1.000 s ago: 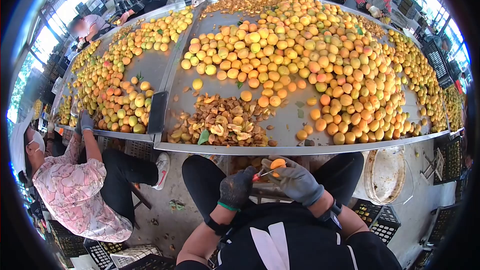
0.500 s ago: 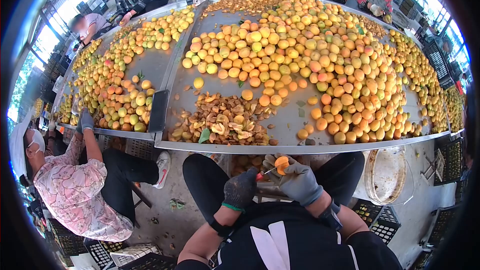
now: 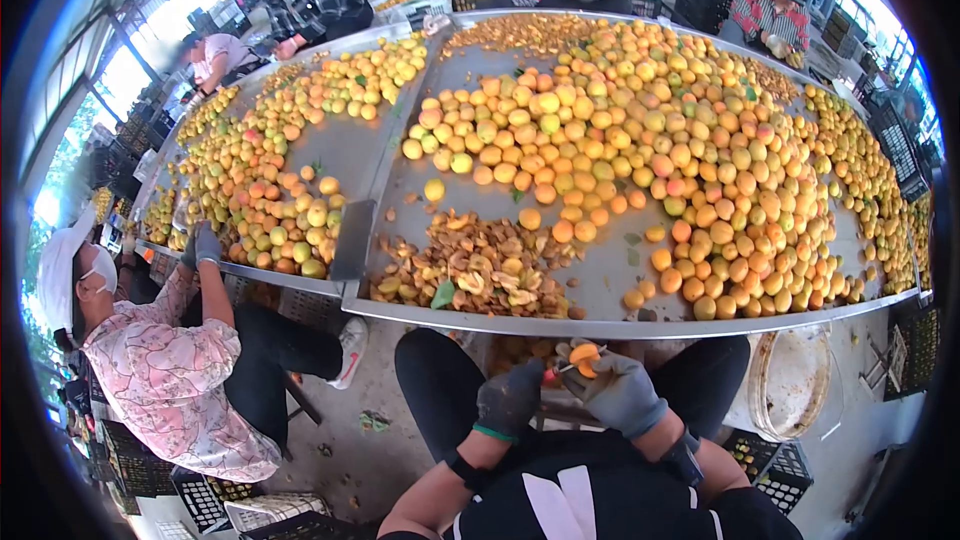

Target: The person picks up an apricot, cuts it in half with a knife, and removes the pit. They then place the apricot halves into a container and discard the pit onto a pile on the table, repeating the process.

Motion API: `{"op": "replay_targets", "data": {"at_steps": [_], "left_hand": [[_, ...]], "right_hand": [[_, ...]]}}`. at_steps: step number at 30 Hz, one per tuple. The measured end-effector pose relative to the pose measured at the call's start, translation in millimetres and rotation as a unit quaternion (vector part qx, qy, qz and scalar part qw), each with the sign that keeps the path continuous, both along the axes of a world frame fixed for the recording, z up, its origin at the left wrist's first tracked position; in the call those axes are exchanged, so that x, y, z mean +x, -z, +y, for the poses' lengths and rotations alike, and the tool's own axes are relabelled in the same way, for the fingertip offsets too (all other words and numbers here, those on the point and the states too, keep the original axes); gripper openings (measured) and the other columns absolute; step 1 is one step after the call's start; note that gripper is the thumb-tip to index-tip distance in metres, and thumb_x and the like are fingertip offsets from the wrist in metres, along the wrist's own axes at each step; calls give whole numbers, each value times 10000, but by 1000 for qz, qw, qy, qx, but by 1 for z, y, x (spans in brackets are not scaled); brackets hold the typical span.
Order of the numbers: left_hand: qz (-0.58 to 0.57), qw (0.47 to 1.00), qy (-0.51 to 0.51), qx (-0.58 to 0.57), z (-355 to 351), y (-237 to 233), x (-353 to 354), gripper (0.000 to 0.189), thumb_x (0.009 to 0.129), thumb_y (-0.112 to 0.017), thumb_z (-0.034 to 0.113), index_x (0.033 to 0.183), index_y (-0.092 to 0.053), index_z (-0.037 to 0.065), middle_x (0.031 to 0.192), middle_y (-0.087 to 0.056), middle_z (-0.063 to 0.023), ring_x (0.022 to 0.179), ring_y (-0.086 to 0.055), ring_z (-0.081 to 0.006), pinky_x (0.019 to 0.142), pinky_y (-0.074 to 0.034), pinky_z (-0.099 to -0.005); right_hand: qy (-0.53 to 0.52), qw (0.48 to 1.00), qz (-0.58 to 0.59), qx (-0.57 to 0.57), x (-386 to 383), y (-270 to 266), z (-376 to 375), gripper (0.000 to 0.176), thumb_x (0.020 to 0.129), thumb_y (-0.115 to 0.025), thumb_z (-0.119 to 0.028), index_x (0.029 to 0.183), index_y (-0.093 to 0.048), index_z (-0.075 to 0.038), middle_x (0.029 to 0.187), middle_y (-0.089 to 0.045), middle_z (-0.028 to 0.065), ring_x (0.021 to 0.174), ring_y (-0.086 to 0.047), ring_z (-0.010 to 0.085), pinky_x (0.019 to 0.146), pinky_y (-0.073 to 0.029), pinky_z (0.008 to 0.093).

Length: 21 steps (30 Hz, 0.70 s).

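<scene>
My left hand (image 3: 508,400), in a dark glove with a green cuff, is closed around a small red-handled tool (image 3: 550,375). Its thin metal shaft reaches toward my right hand (image 3: 615,392), which wears a grey glove. Between the fingers of that hand is an orange apricot (image 3: 583,358), which looks cut or partly opened. Both hands are close together above my lap, just below the table's front edge. Beyond them on the metal table (image 3: 620,324) lies a heap of split apricot pieces (image 3: 490,265), with whole apricots (image 3: 720,200) piled behind and to the right.
A raised divider (image 3: 355,240) splits the table. A co-worker in a pink patterned shirt (image 3: 180,370) sits at my left; other people work along the far side. A white bucket (image 3: 790,380) and a black crate (image 3: 770,465) stand to my right.
The view has shifted, so the scene sits lower and further right. The apricot has turned in my right hand and looks opened, and the tool's shaft is less visible.
</scene>
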State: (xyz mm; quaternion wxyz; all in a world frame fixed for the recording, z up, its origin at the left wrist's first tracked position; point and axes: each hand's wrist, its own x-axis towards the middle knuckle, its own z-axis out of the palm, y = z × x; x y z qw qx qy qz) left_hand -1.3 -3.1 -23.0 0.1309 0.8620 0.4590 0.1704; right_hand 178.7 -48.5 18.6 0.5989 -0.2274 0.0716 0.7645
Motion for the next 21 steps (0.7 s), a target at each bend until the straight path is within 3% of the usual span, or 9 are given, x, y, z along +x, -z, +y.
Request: {"op": "replay_targets", "data": {"at_steps": [3,10,16,19,21], "left_hand": [[-5,1000,6,-1,1,3,-3,98,854,-508,145,930,-569,150,718,-609,-80,639,-644,-287,522,-500,-414],[-15,999,5,-50,-3,9,3,111,836,-523,129,918,-595,148,725,-631,-94,662,-658,-287,542,-510,-419],[8,999,36,-37,0,0,-7,151,822,-543,139,952,-615,167,730,-643,-91,652,-659,-294,537,-512,-422],[-21,997,47,-60,-1,18,-11,156,855,-577,184,994,-634,143,743,-649,-132,676,-647,-338,562,-505,-448],[-20,994,31,-102,-1,21,-12,139,867,-575,211,969,-639,141,738,-647,-141,685,-644,-350,569,-507,-454]], "right_hand": [[16,1000,9,-24,-1,-2,-2,487,785,-414,-3,1265,-471,50,1336,-485,222,1218,-483,331,1092,-343,453],[13,1000,-17,13,-3,3,-3,491,768,-442,-20,1252,-502,30,1337,-503,190,1265,-463,306,1115,-306,461],[3,1000,8,-7,-3,2,-11,513,785,-423,-1,1294,-444,55,1362,-466,198,1253,-453,294,1125,-297,441],[10,999,24,-25,2,29,-19,464,791,-432,6,1252,-474,35,1318,-497,164,1246,-458,270,1108,-327,440],[18,999,21,-35,9,54,-22,360,844,-459,8,1201,-498,25,1257,-523,133,1230,-473,251,1053,-404,438]]}}
